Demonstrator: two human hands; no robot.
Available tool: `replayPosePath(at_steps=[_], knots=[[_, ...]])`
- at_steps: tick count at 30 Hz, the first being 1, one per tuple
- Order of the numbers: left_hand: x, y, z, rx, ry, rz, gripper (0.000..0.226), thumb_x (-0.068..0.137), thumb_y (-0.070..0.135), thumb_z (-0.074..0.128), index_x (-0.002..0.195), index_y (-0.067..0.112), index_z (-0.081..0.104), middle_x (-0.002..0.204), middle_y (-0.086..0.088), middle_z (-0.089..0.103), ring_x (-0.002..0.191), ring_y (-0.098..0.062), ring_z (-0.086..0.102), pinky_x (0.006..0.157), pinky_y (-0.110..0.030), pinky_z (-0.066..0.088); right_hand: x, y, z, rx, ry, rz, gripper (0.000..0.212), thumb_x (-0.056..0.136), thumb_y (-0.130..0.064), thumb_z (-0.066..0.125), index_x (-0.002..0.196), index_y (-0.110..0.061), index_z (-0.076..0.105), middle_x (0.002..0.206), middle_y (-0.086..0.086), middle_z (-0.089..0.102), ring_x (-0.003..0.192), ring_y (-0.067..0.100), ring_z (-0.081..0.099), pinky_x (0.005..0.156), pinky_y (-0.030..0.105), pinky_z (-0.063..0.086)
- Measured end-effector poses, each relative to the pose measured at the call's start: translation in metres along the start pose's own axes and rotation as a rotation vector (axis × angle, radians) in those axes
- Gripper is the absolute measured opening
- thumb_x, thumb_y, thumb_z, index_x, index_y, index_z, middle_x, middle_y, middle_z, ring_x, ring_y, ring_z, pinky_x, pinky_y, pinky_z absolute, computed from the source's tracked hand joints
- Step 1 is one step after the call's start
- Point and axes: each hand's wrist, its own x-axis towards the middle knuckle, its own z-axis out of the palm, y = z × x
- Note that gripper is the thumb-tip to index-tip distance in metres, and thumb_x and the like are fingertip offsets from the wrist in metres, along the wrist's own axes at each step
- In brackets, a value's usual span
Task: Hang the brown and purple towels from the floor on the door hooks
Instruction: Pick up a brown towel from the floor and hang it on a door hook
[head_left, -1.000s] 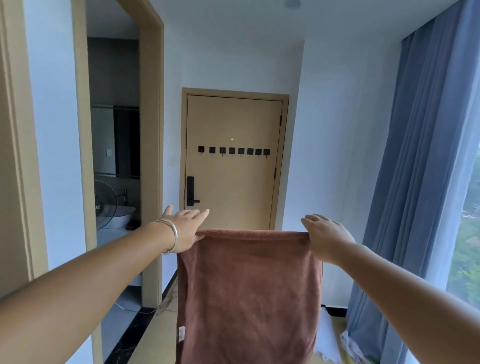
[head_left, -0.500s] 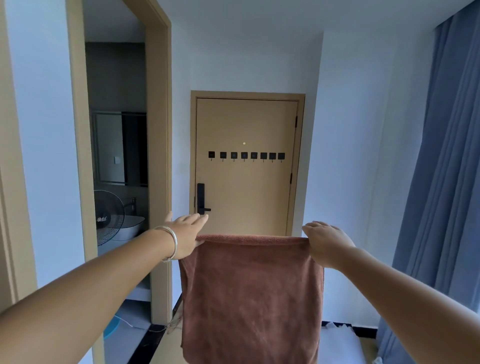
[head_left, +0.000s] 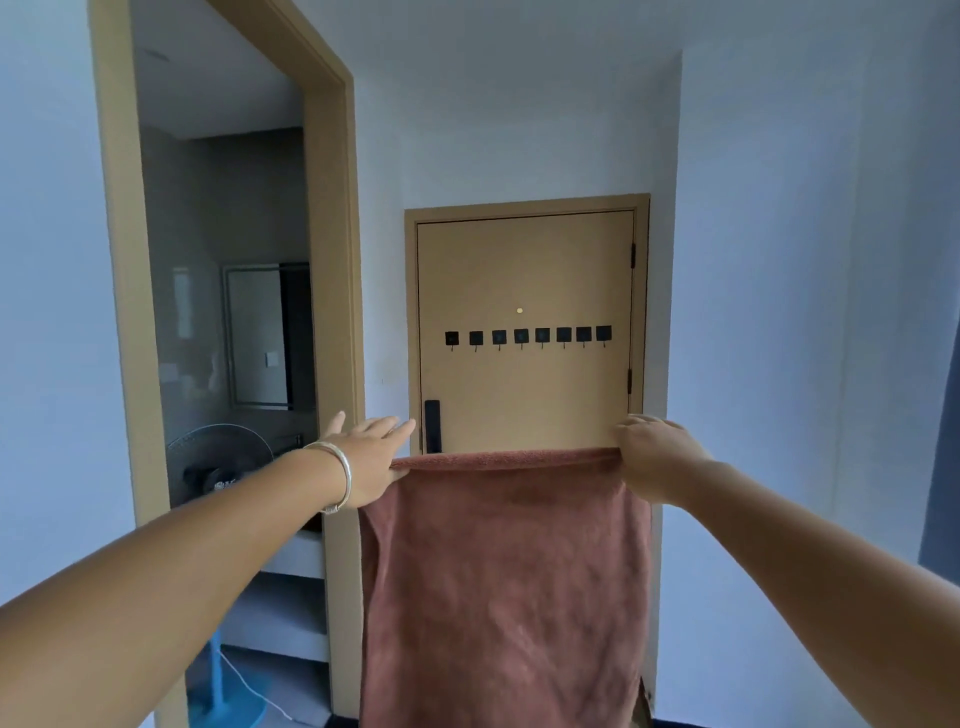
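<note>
Brown towel (head_left: 506, 587), top edge horizontal, pinched at left corner by left hand (head_left: 370, 462) and at right corner by right hand (head_left: 655, 464), hanging near; door hooks (head_left: 527, 336) far ahead, higher; purple towel unseen.

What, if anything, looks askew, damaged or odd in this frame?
Nothing stands out. The brown towel hangs flat between the left hand and right hand, and the door hooks sit in an even row, all bare.
</note>
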Motion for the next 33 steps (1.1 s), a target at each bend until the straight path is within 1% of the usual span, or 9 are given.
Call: replayPosePath(at_steps=[1,3,7,12,16,18,24,27,33], knots=[[0.011,0.003,-0.004,0.009,0.002,-0.004,0.063,0.103,0.044,0.025,0.153,0.024,-0.008,0.162,0.003,-0.003,0.148,-0.014,-0.003,0.118,-0.052,-0.003,0.011,0.008,0.005,0.008,0.001,0.003,0.032,0.084,-0.005,0.044,0.108,-0.021,0.056,0.122,-0.003,0.057,0.124,0.018,0.046,0.103,0.035,0.037],[0.032,0.009,-0.006,0.017,-0.006,-0.011,0.063,0.103,0.043,0.025,0.154,0.023,-0.008,0.162,0.003,-0.002,0.148,-0.014,-0.002,0.118,-0.052,-0.003,0.030,0.021,0.016,0.022,-0.020,-0.001,0.053,0.085,-0.006,0.043,0.133,-0.027,0.049,0.136,-0.002,0.051,0.132,0.020,0.039,0.107,0.038,0.035],[0.069,0.018,0.005,0.024,-0.023,-0.030,0.063,0.103,0.042,0.026,0.154,0.023,-0.007,0.162,0.003,-0.001,0.148,-0.014,-0.001,0.118,-0.052,-0.003,0.064,0.041,0.046,0.041,-0.057,-0.025,0.064,0.087,-0.009,0.041,0.146,-0.033,0.033,0.149,-0.003,0.039,0.139,0.020,0.030,0.112,0.039,0.029],[0.109,0.018,0.040,0.011,-0.076,-0.029,0.063,0.103,0.042,0.027,0.154,0.023,-0.005,0.162,0.003,0.000,0.148,-0.015,0.000,0.118,-0.052,-0.003,0.100,0.046,0.089,0.047,-0.134,-0.031,0.065,0.089,-0.009,0.038,0.148,-0.036,0.028,0.153,-0.007,0.032,0.142,0.017,0.024,0.114,0.035,0.023],[0.150,-0.001,0.070,-0.014,-0.100,-0.039,0.063,0.103,0.042,0.027,0.154,0.024,-0.006,0.162,0.003,-0.002,0.149,-0.015,-0.001,0.118,-0.053,-0.004,0.140,0.038,0.122,0.047,-0.144,-0.065,0.065,0.087,-0.008,0.038,0.145,-0.035,0.031,0.148,-0.007,0.038,0.139,0.017,0.029,0.112,0.034,0.025],[0.173,-0.015,0.085,-0.027,-0.104,-0.042,0.063,0.103,0.043,0.027,0.154,0.025,-0.006,0.162,0.003,-0.003,0.149,-0.015,-0.002,0.118,-0.052,-0.005,0.162,0.031,0.137,0.035,-0.155,-0.076,0.066,0.087,-0.007,0.037,0.147,-0.035,0.030,0.149,-0.007,0.036,0.139,0.016,0.028,0.113,0.034,0.025],[0.252,-0.065,0.128,-0.049,-0.076,-0.012,0.064,0.103,0.043,0.028,0.154,0.026,-0.006,0.162,0.002,-0.001,0.148,-0.015,0.001,0.117,-0.052,-0.004,0.242,0.006,0.177,-0.018,-0.193,-0.065,0.062,0.091,-0.012,0.038,0.147,-0.035,0.028,0.149,-0.009,0.036,0.140,0.015,0.027,0.113,0.034,0.023],[0.294,-0.100,0.142,-0.048,-0.049,-0.015,0.063,0.103,0.043,0.027,0.154,0.025,-0.005,0.162,0.003,0.001,0.148,-0.015,0.003,0.116,-0.053,-0.003,0.295,-0.011,0.186,-0.023,-0.170,-0.070,0.058,0.093,-0.016,0.038,0.147,-0.035,0.031,0.149,-0.009,0.037,0.140,0.015,0.028,0.114,0.034,0.023],[0.367,-0.163,0.166,-0.055,-0.040,-0.043,0.062,0.103,0.043,0.025,0.153,0.027,-0.007,0.162,0.001,-0.002,0.148,-0.017,0.003,0.116,-0.051,-0.004,0.382,-0.046,0.213,-0.038,-0.135,-0.074,0.058,0.093,-0.014,0.037,0.146,-0.036,0.032,0.150,-0.009,0.037,0.140,0.013,0.028,0.113,0.034,0.025]])
